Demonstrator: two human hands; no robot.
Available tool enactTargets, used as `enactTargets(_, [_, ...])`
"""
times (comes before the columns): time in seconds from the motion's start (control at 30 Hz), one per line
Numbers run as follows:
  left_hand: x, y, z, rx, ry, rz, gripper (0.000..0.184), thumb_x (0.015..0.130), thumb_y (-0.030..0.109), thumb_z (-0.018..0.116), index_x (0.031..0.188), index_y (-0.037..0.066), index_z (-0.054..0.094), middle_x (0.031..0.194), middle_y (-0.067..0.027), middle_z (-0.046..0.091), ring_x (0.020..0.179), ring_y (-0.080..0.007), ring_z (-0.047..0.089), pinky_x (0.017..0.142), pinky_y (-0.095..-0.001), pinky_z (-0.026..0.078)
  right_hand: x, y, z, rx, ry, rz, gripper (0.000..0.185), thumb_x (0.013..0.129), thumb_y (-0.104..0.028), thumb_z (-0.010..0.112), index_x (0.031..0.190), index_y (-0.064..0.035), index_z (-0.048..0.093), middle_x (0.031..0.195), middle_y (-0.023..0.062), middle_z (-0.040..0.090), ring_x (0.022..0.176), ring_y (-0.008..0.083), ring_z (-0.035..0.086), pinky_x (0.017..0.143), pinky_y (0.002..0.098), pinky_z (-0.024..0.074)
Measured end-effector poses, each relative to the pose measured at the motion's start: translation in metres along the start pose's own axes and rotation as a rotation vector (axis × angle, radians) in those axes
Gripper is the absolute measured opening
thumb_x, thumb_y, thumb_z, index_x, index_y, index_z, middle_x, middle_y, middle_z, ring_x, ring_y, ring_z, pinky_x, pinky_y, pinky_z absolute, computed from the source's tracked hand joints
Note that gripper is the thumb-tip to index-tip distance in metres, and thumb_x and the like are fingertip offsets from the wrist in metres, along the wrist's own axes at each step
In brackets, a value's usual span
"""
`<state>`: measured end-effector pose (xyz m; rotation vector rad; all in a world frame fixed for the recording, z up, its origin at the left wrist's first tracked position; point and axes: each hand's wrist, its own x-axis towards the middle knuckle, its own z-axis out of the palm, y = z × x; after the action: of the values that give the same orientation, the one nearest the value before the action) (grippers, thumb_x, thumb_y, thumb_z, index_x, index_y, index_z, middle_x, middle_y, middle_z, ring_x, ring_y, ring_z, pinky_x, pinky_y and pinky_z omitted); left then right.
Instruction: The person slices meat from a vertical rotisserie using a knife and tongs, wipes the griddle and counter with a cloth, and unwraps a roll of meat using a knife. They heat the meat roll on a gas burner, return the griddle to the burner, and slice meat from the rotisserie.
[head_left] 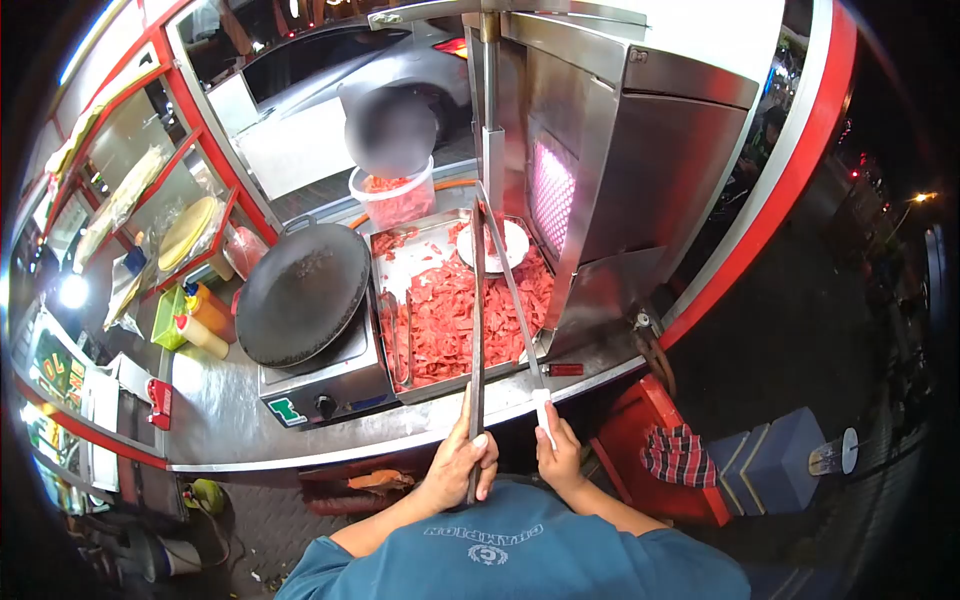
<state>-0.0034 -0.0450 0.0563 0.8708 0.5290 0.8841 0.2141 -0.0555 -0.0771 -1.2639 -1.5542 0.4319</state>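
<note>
My left hand (462,460) is closed around the lower end of a long, dark metal skewer or bar (478,330), held upright in front of me. In my right hand (558,448) is the white handle of a long knife (520,310), whose blade slants up to the left and meets the bar near its top. Beyond both tools lies a metal tray (410,262) of sliced reddish meat (440,320), with a white round plate (508,248) at its back. Metal tongs (402,345) rest at the tray's left side.
Left of the tray, a black pan (305,290) sits on a stove (325,400). Behind are a plastic tub (400,203) and a vertical grill (555,200) glowing pink. Sauce bottles (202,336) stand left; a red-handled item (562,370) lies on the counter's front edge (420,440).
</note>
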Motion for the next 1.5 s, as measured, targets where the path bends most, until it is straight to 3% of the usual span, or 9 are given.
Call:
enactTargets(0.17, [0.006, -0.008, 0.012, -0.038, -0.002, 0.016, 0.082, 0.107, 0.033, 0.051, 0.165, 0.032, -0.008, 0.079, -0.0075, 0.046, 0.044, -0.0149, 0.047, 0.042, -0.0281, 0.046, 0.075, -0.013, 0.028, -0.034, 0.072, -0.159, 0.055, 0.097, -0.001, 0.06, 0.151, 0.0008, 0.046, 0.11, 0.027, 0.066, 0.096, 0.0434, 0.065, 0.084, 0.042, 0.0532])
enactTargets(0.37, [-0.009, 0.004, -0.004, -0.317, 0.074, 0.018, 0.079, 0.106, 0.033, 0.054, 0.165, 0.031, 0.003, 0.076, -0.0061, 0.044, 0.038, -0.0126, 0.041, 0.033, -0.0264, 0.037, 0.004, -0.011, 0.01, 0.028, 0.025, -0.098, 0.049, 0.099, -0.003, 0.061, 0.146, 0.0056, 0.05, 0.111, 0.0254, 0.068, 0.097, 0.036, 0.068, 0.086, 0.0385, 0.0539])
enactTargets(0.5, [-0.019, 0.011, -0.025, 0.02, 0.234, 0.098, 0.082, 0.105, 0.032, 0.055, 0.166, 0.023, 0.001, 0.073, -0.0036, 0.045, 0.039, -0.0102, 0.042, 0.035, -0.0246, 0.039, -0.059, -0.002, -0.036, -0.027, 0.005, -0.05, 0.055, 0.099, -0.006, 0.063, 0.149, 0.0047, 0.046, 0.111, 0.0194, 0.07, 0.095, 0.0284, 0.069, 0.086, 0.0376, 0.0545])
enactTargets(0.63, [-0.023, 0.012, -0.039, 0.172, 0.261, -0.006, 0.079, 0.103, 0.027, 0.054, 0.167, 0.021, 0.008, 0.073, -0.0027, 0.045, 0.041, -0.0088, 0.041, 0.037, -0.0224, 0.038, -0.108, -0.014, -0.098, 0.597, -0.06, 0.664, 0.055, 0.101, -0.015, 0.065, 0.149, 0.0004, 0.043, 0.089, 0.0111, 0.07, 0.052, 0.0068, 0.052, 0.047, 0.0223, 0.0432])
enactTargets(0.77, [-0.032, 0.002, -0.029, 0.224, 0.244, -0.022, 0.077, 0.104, 0.023, 0.05, 0.167, 0.02, 0.006, 0.073, -0.0024, 0.043, 0.041, -0.0094, 0.039, 0.038, -0.0228, 0.037, -0.145, -0.023, -0.173, 0.975, -0.082, 0.937, 0.057, 0.102, -0.017, 0.062, 0.15, 0.0052, 0.041, 0.089, 0.0181, 0.069, 0.05, 0.0109, 0.054, 0.046, 0.0236, 0.0438])
enactTargets(0.9, [-0.065, 0.005, -0.034, 0.188, 0.24, -0.065, 0.078, 0.103, 0.022, 0.051, 0.167, 0.019, 0.008, 0.072, -0.0035, 0.043, 0.037, -0.01, 0.038, 0.035, -0.0231, 0.035, -0.192, -0.02, -0.222, 0.911, -0.088, 1.053, 0.053, 0.101, -0.017, 0.061, 0.147, 0.0056, 0.047, 0.089, 0.0187, 0.07, 0.047, 0.0108, 0.053, 0.042, 0.0234, 0.0421])
enactTargets(1.1, [-0.066, 0.011, -0.032, 0.189, 0.334, 0.044, 0.079, 0.103, 0.03, 0.054, 0.166, 0.013, 0.01, 0.07, -0.0039, 0.044, 0.036, -0.0089, 0.04, 0.038, -0.0225, 0.04, -0.196, -0.033, -0.229, 0.807, -0.085, 1.051, 0.052, 0.102, -0.017, 0.06, 0.148, 0.0037, 0.048, 0.087, 0.0162, 0.07, 0.045, 0.0089, 0.051, 0.042, 0.0225, 0.0413])
enactTargets(1.13, [-0.06, 0.013, -0.027, 0.163, 0.333, 0.096, 0.074, 0.104, 0.031, 0.053, 0.165, 0.011, 0.016, 0.071, -0.0033, 0.043, 0.037, -0.0068, 0.035, 0.033, -0.0211, 0.03, -0.197, -0.03, -0.229, 0.788, -0.091, 1.05, 0.052, 0.102, -0.018, 0.06, 0.148, 0.0037, 0.048, 0.087, 0.0157, 0.07, 0.045, 0.0083, 0.051, 0.042, 0.0223, 0.0412])
enactTargets(1.5, [-0.04, 0.016, -0.02, 0.208, 0.301, -0.023, 0.075, 0.103, 0.021, 0.05, 0.167, 0.019, 0.012, 0.071, -0.003, 0.043, 0.039, -0.0085, 0.039, 0.036, -0.0216, 0.036, -0.171, -0.046, -0.241, 0.729, -0.141, 0.994, 0.049, 0.103, -0.019, 0.059, 0.145, 0.0059, 0.05, 0.086, 0.015, 0.07, 0.045, 0.0085, 0.052, 0.042, 0.0213, 0.0412])
